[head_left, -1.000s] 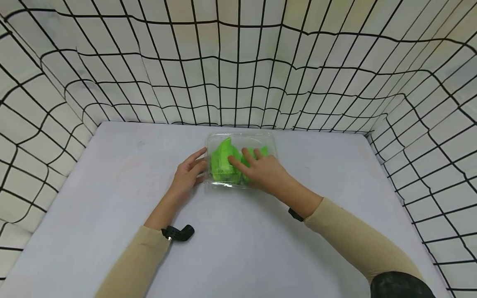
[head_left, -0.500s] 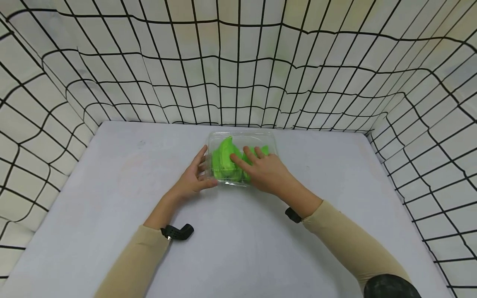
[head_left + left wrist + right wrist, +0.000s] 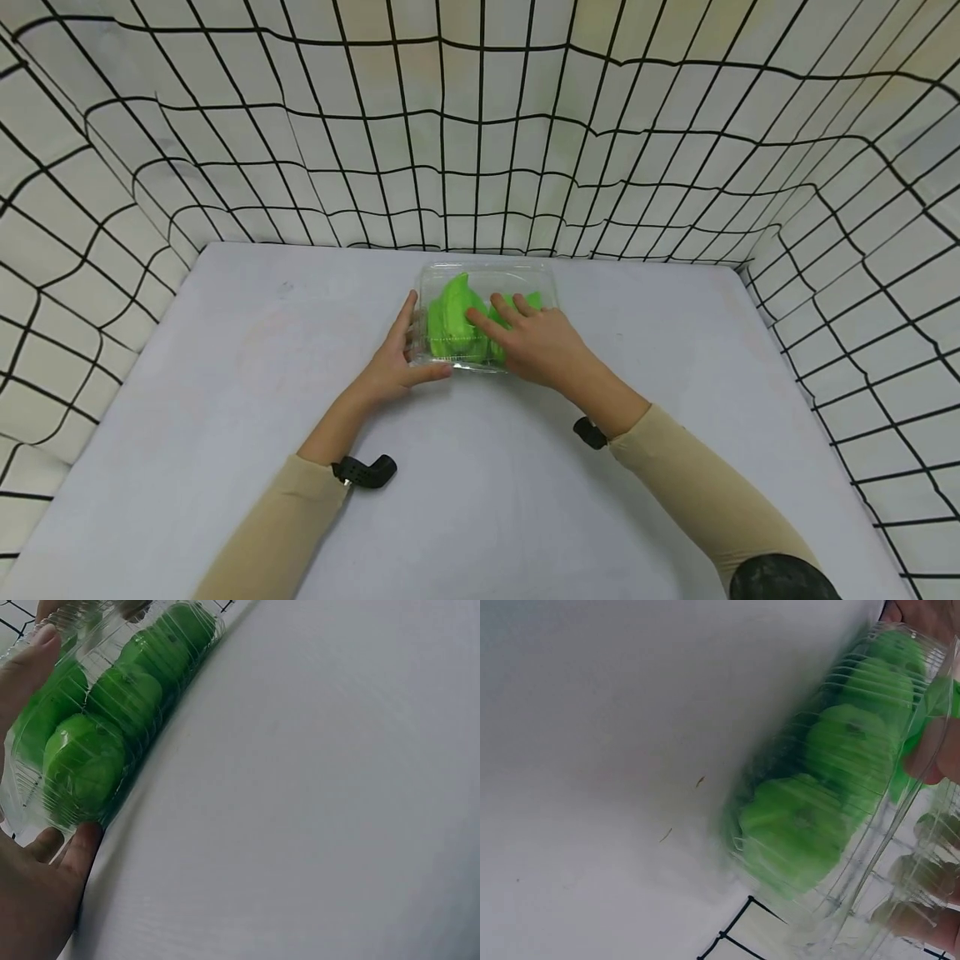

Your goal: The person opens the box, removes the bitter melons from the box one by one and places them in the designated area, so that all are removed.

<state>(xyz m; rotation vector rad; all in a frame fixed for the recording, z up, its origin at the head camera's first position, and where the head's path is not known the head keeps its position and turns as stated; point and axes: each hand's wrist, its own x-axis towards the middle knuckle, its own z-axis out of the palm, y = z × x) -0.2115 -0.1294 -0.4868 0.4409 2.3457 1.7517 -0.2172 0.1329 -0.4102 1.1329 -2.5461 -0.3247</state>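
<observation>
One left hand (image 3: pixel 390 362) clasps a clear plastic container (image 3: pixel 498 268) by its near corner, thumb along the near edge, fingers against the end. Just right of that hand, the container sits on the table (image 3: pixel 465 492), long axis running sideways, holding rounded green pieces (image 3: pixel 455 312). The right hand (image 3: pixel 542 343) rests across its top, fingers spread apart.

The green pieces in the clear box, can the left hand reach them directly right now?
Probably not from there: the left hand is against the outside of the clear box, whose plastic separates it from the green pieces. I can't tell whether the box is open.
</observation>
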